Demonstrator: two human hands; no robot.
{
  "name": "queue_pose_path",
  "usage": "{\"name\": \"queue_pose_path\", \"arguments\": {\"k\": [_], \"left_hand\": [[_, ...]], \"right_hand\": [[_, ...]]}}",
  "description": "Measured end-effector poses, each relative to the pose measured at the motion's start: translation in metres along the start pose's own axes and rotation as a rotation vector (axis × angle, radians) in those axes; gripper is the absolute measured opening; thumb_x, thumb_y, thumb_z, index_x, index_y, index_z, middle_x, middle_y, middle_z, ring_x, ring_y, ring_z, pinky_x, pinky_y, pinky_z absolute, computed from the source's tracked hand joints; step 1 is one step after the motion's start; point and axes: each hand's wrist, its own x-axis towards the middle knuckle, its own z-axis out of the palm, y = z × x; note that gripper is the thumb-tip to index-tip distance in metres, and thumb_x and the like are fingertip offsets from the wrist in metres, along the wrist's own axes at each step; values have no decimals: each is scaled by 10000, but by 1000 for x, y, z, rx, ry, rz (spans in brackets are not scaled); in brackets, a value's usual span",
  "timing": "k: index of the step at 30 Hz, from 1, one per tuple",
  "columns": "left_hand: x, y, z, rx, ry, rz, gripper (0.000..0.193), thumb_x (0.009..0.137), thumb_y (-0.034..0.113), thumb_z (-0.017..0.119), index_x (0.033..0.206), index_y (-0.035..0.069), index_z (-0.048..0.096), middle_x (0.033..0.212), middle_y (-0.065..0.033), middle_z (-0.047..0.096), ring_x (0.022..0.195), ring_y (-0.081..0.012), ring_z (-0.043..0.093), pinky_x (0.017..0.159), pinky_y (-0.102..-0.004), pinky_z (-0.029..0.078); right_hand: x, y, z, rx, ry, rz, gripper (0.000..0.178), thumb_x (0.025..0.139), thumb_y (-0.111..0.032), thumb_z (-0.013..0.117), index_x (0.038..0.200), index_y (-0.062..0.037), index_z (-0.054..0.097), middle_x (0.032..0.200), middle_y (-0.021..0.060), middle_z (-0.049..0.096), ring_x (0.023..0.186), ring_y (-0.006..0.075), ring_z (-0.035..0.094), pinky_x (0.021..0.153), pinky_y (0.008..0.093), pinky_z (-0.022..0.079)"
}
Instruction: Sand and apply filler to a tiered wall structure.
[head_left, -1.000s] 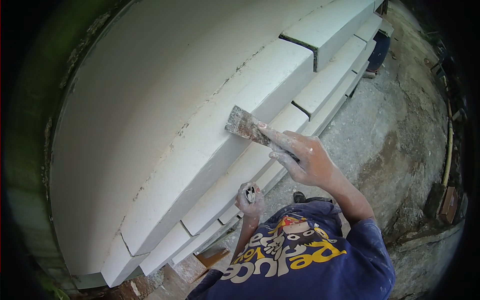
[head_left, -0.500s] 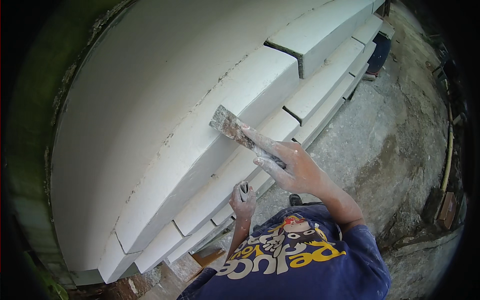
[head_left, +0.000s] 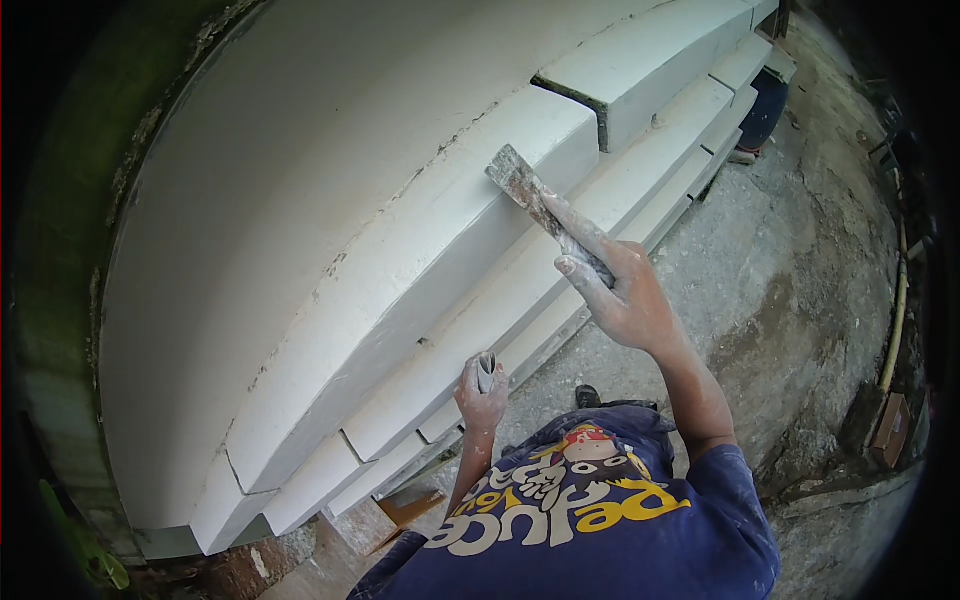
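A putty knife (head_left: pixel 528 186), its blade smeared with dried plaster, is gripped in my dusty right hand (head_left: pixel 632 298). My index finger lies along it, and the blade's tip is over the outer edge of the top white block (head_left: pixel 430 215); whether it touches the surface I cannot tell. My left hand (head_left: pixel 482 408) is closed around a folded grey sheet (head_left: pixel 486 372), whose looped end sticks up from the fist. That hand is low in front of me, nearest the lower white blocks (head_left: pixel 505 310).
White blocks in stepped layers run along a smooth, curved pale surface (head_left: pixel 240 200), with dark gaps at their joints. Rough concrete ground (head_left: pixel 740 270) stretches along the right. A dark blue container (head_left: pixel 765 105) stands at the far end, and a reddish-brown block (head_left: pixel 890 430) lies at the right.
My right hand has carried the putty knife farther away and to the right along the top block. The left hand is nearly where it was, slightly higher.
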Motion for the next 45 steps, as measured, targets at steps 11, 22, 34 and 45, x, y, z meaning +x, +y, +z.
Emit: {"name": "queue_pose_path", "arguments": {"k": [11, 22, 34, 45], "left_hand": [[-2, 5, 0, -19, -45, -19, 239, 834, 84, 708, 1058, 23, 647, 897, -163, 706, 817, -290, 713, 750, -376, 540], [3, 14, 15, -50, -64, 29, 236, 858, 135, 705, 1064, 29, 662, 910, -162, 707, 812, -287, 714, 735, -386, 545], [7, 62, -13, -1225, -425, -217, 422, 879, 133, 658, 1275, 10, 580, 1132, -91, 679, 1036, -176, 642, 852, -283, 504], [-15, 46, -8, -1291, -355, -493, 258, 986, 176, 593, 1183, 14, 630, 1099, -58, 654, 1031, -146, 614, 912, -304, 483]], "right_hand": [[1, 22, -14, -117, 85, -58, 522, 970, -148, 556, 1474, -57, 450, 1389, 210, 570, 1298, 334, 547, 1083, 406, 408], [-9, 26, 5, -127, 143, -73, 580, 942, -115, 566, 1484, 13, 406, 1363, 254, 579, 1206, 300, 617, 978, 373, 478], [-87, 67, 66, -33, -245, -2, 426, 885, -58, 661, 1304, 8, 614, 1098, 242, 690, 941, 298, 706, 781, 348, 529], [-100, 74, 95, 93, -470, -39, 336, 951, -169, 554, 1233, -16, 655, 1185, 231, 670, 1044, 409, 665, 897, 421, 517]]}}
